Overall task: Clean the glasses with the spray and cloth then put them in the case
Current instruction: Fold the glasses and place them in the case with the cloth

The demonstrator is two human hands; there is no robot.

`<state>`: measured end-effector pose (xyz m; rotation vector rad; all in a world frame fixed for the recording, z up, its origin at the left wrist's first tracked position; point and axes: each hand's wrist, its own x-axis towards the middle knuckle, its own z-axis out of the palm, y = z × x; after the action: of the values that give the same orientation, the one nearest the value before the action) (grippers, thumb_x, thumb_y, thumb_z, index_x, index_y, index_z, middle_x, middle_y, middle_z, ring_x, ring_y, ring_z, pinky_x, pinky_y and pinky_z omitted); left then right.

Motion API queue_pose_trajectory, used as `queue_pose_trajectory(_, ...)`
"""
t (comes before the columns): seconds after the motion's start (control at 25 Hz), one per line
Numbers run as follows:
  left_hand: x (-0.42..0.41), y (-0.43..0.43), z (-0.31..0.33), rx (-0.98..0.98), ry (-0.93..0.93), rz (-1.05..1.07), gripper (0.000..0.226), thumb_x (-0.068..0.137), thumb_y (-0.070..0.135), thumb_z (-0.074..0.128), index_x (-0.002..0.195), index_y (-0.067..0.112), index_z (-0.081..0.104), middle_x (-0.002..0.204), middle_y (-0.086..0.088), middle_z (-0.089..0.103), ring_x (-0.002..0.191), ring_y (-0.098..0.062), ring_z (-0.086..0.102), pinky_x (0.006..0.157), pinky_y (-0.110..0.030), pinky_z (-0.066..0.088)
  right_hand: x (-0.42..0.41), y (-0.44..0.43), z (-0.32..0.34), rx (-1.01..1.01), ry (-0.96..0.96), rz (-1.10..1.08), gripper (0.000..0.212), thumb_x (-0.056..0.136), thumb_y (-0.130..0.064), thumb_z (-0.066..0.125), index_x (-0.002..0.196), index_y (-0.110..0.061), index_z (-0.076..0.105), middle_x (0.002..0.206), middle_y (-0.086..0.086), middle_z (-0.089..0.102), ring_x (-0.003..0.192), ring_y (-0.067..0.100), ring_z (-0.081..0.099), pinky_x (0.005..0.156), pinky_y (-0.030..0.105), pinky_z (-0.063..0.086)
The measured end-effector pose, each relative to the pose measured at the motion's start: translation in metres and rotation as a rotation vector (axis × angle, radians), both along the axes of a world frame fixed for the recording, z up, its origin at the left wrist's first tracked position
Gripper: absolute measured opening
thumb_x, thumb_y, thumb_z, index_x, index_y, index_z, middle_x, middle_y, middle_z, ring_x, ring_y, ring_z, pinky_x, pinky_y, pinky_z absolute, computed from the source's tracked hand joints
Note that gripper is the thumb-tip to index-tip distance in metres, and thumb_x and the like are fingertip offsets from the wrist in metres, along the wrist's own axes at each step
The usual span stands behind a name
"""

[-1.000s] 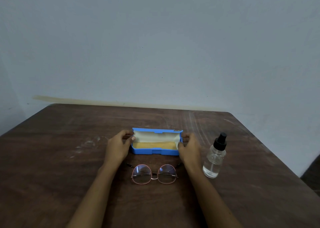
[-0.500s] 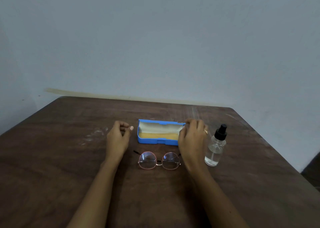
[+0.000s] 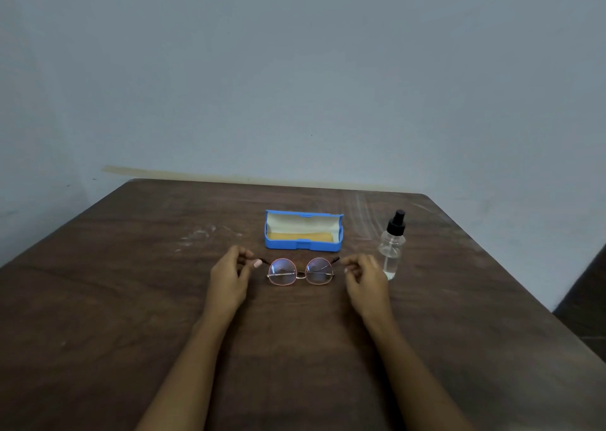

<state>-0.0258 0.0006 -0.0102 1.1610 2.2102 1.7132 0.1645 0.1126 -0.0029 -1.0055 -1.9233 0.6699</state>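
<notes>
Two bare hands reach round pink wire-framed glasses [image 3: 300, 271], which rest on a dark brown wooden table [image 3: 114, 299] just in front of an open blue plastic rectangular case [image 3: 303, 245] holding a yellow cloth [image 3: 300, 236]. The left hand [image 3: 229, 276] pinches one temple tip. The right hand [image 3: 364, 278] curls at the other tip, and whether it grips is unclear. A clear spray bottle with a black nozzle [image 3: 391, 250] stands right of the case.

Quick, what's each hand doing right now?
Left hand: pinches the glasses by a temple tip.
Right hand: fingers curled at the other tip; grip cannot be told.
</notes>
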Motion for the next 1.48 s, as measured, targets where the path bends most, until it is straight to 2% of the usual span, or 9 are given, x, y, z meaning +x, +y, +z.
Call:
queue_pose_trajectory(0.2, 0.002, -0.007, -0.001, -0.076, 0.047, -0.014, 0.015, 0.074, 0.005, 0.070, 0.078, 0.008, 0.057, 0.077, -0.002, 0.059, 0.067, -0.013, 0.052, 0.058, -0.010, 0.038, 0.004, 0.003, -0.005, -0.058, -0.139, 0.097, 0.025, 0.079, 0.010, 0.056, 0.100, 0.000, 0.066, 0.106, 0.019, 0.060, 0.081, 0.020, 0.056, 0.065, 0.000, 0.037)
queue_pose_trajectory(0.44, 0.002, -0.006, -0.001, -0.174, 0.192, -0.105, 0.018, 0.067, -0.001, 0.073, 0.082, 0.007, 0.070, 0.073, 0.006, 0.055, 0.064, -0.002, 0.051, 0.059, 0.001, 0.035, 0.001, 0.005, -0.004, -0.076, -0.121, 0.103, 0.019, 0.077, 0.004, 0.065, 0.094, -0.002, 0.069, 0.099, 0.017, 0.063, 0.070, 0.010, 0.051, 0.064, -0.002, 0.036)
queue_pose_trajectory(0.56, 0.002, -0.005, -0.001, -0.201, 0.258, -0.101, 0.017, 0.069, 0.002, 0.073, 0.082, 0.012, 0.070, 0.075, 0.004, 0.056, 0.066, -0.009, 0.052, 0.060, -0.006, 0.035, -0.001, 0.006, -0.003, -0.101, -0.075, 0.088, 0.013, 0.076, 0.005, 0.065, 0.087, 0.000, 0.069, 0.097, 0.015, 0.065, 0.064, 0.001, 0.048, 0.063, -0.002, 0.037)
queue_pose_trajectory(0.76, 0.001, -0.001, 0.000, -0.248, 0.317, -0.087, 0.008, 0.074, 0.010, 0.070, 0.078, 0.016, 0.068, 0.075, 0.007, 0.054, 0.073, -0.013, 0.051, 0.065, -0.026, 0.037, -0.002, 0.007, -0.002, -0.082, -0.030, 0.093, 0.010, 0.077, 0.005, 0.064, 0.083, -0.001, 0.068, 0.092, 0.011, 0.068, 0.072, 0.011, 0.053, 0.064, -0.003, 0.035)
queue_pose_trajectory(0.92, 0.003, -0.001, 0.001, -0.164, 0.346, -0.058, 0.005, 0.076, 0.009, 0.069, 0.078, 0.014, 0.067, 0.076, 0.008, 0.055, 0.073, -0.012, 0.052, 0.066, -0.027, 0.042, -0.003, 0.006, -0.002, -0.097, 0.029, 0.065, 0.008, 0.079, 0.003, 0.062, 0.079, -0.003, 0.067, 0.082, 0.003, 0.065, 0.074, 0.009, 0.052, 0.063, -0.002, 0.035)
queue_pose_trajectory(1.08, 0.003, -0.002, 0.005, -0.060, 0.298, -0.089, 0.008, 0.074, 0.005, 0.071, 0.076, 0.012, 0.069, 0.075, 0.007, 0.059, 0.068, -0.005, 0.053, 0.061, -0.008, 0.037, -0.007, 0.002, 0.001, -0.164, 0.142, 0.027, 0.017, 0.084, 0.002, 0.057, 0.074, -0.012, 0.061, 0.074, 0.003, 0.063, 0.058, 0.005, 0.050, 0.052, 0.006, 0.037)
queue_pose_trajectory(1.28, 0.003, -0.007, 0.015, 0.062, 0.230, -0.074, 0.017, 0.067, 0.005, 0.075, 0.067, 0.019, 0.065, 0.070, 0.010, 0.059, 0.067, -0.001, 0.051, 0.059, -0.005, 0.036, -0.014, -0.005, 0.014, -0.144, 0.332, 0.011, 0.032, 0.085, 0.010, 0.050, 0.069, -0.018, 0.055, 0.072, 0.006, 0.061, 0.057, 0.007, 0.052, 0.051, 0.007, 0.043)
queue_pose_trajectory(1.4, 0.012, -0.005, 0.034, 0.189, 0.338, -0.010, 0.011, 0.074, 0.012, 0.070, 0.073, 0.021, 0.064, 0.073, 0.016, 0.054, 0.068, -0.004, 0.044, 0.065, -0.006, 0.034, -0.018, -0.008, 0.023, -0.085, 0.350, 0.017, 0.026, 0.085, 0.011, 0.050, 0.073, -0.011, 0.058, 0.074, 0.004, 0.059, 0.058, 0.004, 0.054, 0.051, 0.006, 0.044)
queue_pose_trajectory(1.48, 0.021, 0.004, 0.055, 0.171, 0.484, -0.097, 0.007, 0.078, 0.019, 0.064, 0.081, 0.023, 0.067, 0.079, 0.020, 0.049, 0.075, -0.001, 0.040, 0.071, -0.009, 0.033, -0.021, -0.009, 0.027, -0.024, 0.330, 0.016, 0.017, 0.084, 0.012, 0.050, 0.080, -0.001, 0.060, 0.078, 0.007, 0.060, 0.056, 0.004, 0.056, 0.052, 0.006, 0.044)
